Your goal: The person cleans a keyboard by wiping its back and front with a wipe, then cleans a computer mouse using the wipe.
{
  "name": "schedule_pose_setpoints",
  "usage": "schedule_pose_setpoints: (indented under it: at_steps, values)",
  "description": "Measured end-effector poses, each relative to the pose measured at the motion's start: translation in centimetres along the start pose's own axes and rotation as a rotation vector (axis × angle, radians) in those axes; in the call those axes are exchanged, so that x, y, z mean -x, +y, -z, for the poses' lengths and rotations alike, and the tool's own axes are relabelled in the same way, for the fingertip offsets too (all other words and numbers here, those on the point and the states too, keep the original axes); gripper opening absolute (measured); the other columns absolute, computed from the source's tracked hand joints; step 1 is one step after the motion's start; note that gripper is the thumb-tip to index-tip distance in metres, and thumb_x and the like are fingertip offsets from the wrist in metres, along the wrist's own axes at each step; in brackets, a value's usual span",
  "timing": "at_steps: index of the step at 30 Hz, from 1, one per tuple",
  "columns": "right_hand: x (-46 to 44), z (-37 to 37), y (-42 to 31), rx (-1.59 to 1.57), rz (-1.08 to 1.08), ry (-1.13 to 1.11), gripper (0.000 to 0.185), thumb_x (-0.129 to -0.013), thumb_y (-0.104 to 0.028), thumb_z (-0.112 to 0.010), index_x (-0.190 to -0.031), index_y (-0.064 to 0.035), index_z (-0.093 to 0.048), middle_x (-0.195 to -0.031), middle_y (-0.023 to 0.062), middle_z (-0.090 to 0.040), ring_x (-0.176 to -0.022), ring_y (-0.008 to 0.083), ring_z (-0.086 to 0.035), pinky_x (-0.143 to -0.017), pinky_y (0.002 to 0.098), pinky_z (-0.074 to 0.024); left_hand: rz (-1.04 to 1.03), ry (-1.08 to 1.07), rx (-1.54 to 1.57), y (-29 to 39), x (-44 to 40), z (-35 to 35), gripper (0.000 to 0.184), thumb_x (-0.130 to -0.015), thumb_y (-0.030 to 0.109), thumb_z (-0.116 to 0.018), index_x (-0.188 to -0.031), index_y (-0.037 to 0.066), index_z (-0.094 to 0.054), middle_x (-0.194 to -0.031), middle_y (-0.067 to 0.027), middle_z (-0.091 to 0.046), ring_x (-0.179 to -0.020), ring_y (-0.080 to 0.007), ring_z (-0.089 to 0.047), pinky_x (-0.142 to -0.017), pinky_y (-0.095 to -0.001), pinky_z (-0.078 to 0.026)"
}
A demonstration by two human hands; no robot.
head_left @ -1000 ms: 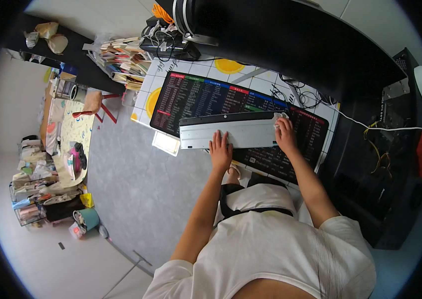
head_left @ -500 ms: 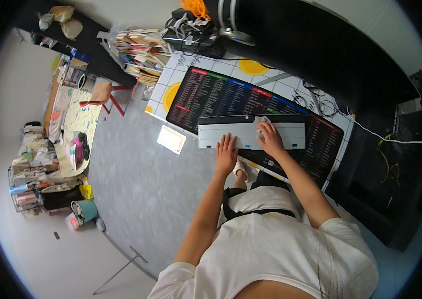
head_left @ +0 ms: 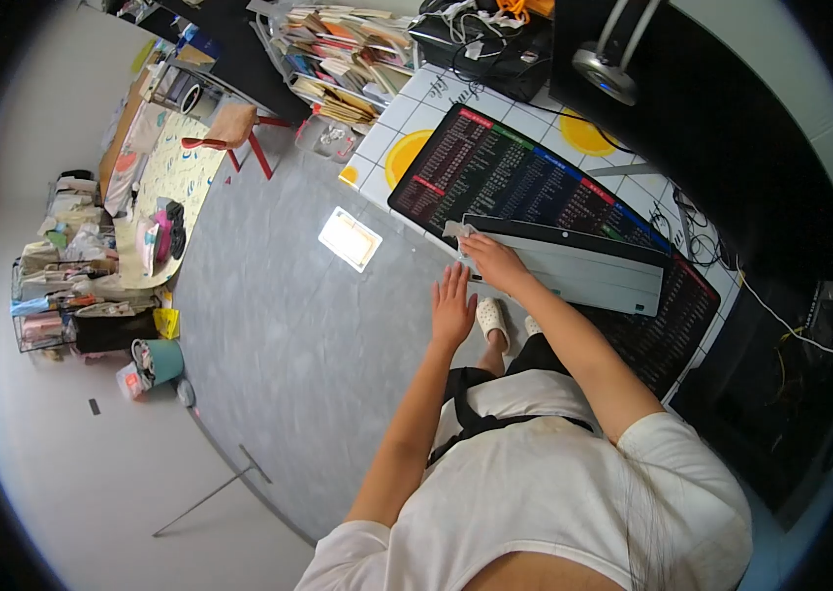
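Note:
A long grey-white panel with a dark strip along its far edge, perhaps an upturned keyboard (head_left: 594, 268), lies aslant on the black printed desk mat (head_left: 520, 182). At its left end my right hand (head_left: 491, 262) presses a crumpled whitish cloth or tissue (head_left: 458, 229) with its fingertips. My left hand (head_left: 453, 305) is by the panel's near left corner, fingers stretched out and holding nothing; whether it touches the panel is unclear.
Behind the mat stands a large black monitor (head_left: 722, 128). Loose cables (head_left: 697, 231) lie by its base. Stacked papers (head_left: 352, 54) and a black box with cables (head_left: 485, 49) are at the back left. An open computer case (head_left: 771, 394) is at the right.
My right hand has moved left along the panel with the cloth, to its left end. The panel now slants down to the right. The view has turned, shifting the desk rightward.

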State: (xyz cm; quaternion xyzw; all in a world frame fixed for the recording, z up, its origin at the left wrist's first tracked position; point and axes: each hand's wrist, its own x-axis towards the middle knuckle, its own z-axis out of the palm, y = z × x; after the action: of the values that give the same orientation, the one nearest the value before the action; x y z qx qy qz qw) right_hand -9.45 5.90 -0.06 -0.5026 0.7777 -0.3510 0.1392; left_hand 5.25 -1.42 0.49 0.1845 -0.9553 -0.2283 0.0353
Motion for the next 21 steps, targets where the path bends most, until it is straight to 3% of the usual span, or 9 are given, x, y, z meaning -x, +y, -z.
schedule_pose_setpoints:
  at_steps: [4, 7, 11, 13, 18, 21]
  values:
    - [0.7, -2.2, 0.0, 0.142, 0.075, -0.071, 0.04, -0.078, -0.007, -0.045, -0.118, -0.0048, -0.049, -0.124, 0.0065, -0.048, -0.116, 0.021, -0.043, -0.094, 0.0328, -0.0372, -0.031, -0.057, 0.01, -0.8, -0.5, 0.4, 0.053, -0.083, 0.02, -0.05, -0.131, 0.01, -0.03, -0.137, -0.0109, -0.028, -0.128, -0.027, -0.024, -0.103, -0.046, -0.017]
    - [0.7, -1.2, -0.2, 0.311, 0.063, 0.025, 0.041, -0.077, -0.009, -0.047, -0.118, -0.0041, -0.048, -0.124, 0.0079, -0.047, -0.118, 0.0208, -0.042, -0.097, 0.0322, -0.0348, -0.04, -0.048, 0.022, -0.8, -0.4, 0.3, 0.053, -0.082, 0.019, -0.051, -0.13, 0.01, -0.031, -0.136, -0.0116, -0.029, -0.127, -0.0271, -0.026, -0.103, -0.0456, -0.018]
    - [0.5, -2.1, -0.4, 0.287, 0.017, 0.04, 0.042, -0.077, -0.007, -0.045, -0.119, -0.0043, -0.047, -0.125, 0.0082, -0.047, -0.119, 0.0213, -0.041, -0.098, 0.0322, -0.0337, -0.053, -0.054, 0.036, -1.0, -0.1, 0.5, 0.055, -0.08, 0.017, -0.052, -0.131, 0.01, -0.031, -0.135, -0.0121, -0.03, -0.125, -0.0276, -0.028, -0.102, -0.0452, -0.021]
    - [1.2, -1.8, -0.3, 0.215, 0.063, -0.103, 0.043, -0.077, -0.006, -0.045, -0.12, -0.004, -0.047, -0.127, 0.0086, -0.045, -0.121, 0.0211, -0.038, -0.098, 0.0322, -0.0333, -0.048, -0.065, 0.047, -1.3, -0.8, 0.2, 0.056, -0.08, 0.017, -0.053, -0.131, 0.011, -0.031, -0.135, -0.0121, -0.03, -0.125, -0.0277, -0.028, -0.102, -0.0451, -0.022]
    - [0.1, -1.5, -0.7, 0.335, 0.083, -0.041, 0.044, -0.077, -0.007, -0.049, -0.121, -0.0049, -0.045, -0.129, 0.007, -0.042, -0.121, 0.0221, -0.037, -0.096, 0.033, -0.0352, -0.091, 0.0, 0.005, -1.3, -0.5, 0.5, 0.055, -0.079, 0.018, -0.054, -0.13, 0.011, -0.034, -0.133, -0.0124, -0.032, -0.124, -0.0268, -0.031, -0.101, -0.0451, -0.023]
    - [0.2, -1.9, -0.8, 0.258, 0.005, -0.166, 0.043, -0.077, -0.006, -0.046, -0.12, -0.0045, -0.046, -0.128, 0.0073, -0.044, -0.12, 0.0225, -0.038, -0.097, 0.0329, -0.0338, -0.089, -0.018, -0.021, -1.5, -0.7, 0.2, 0.054, -0.079, 0.017, -0.053, -0.13, 0.012, -0.035, -0.133, -0.0117, -0.033, -0.123, -0.0272, -0.031, -0.101, -0.0455, -0.024]
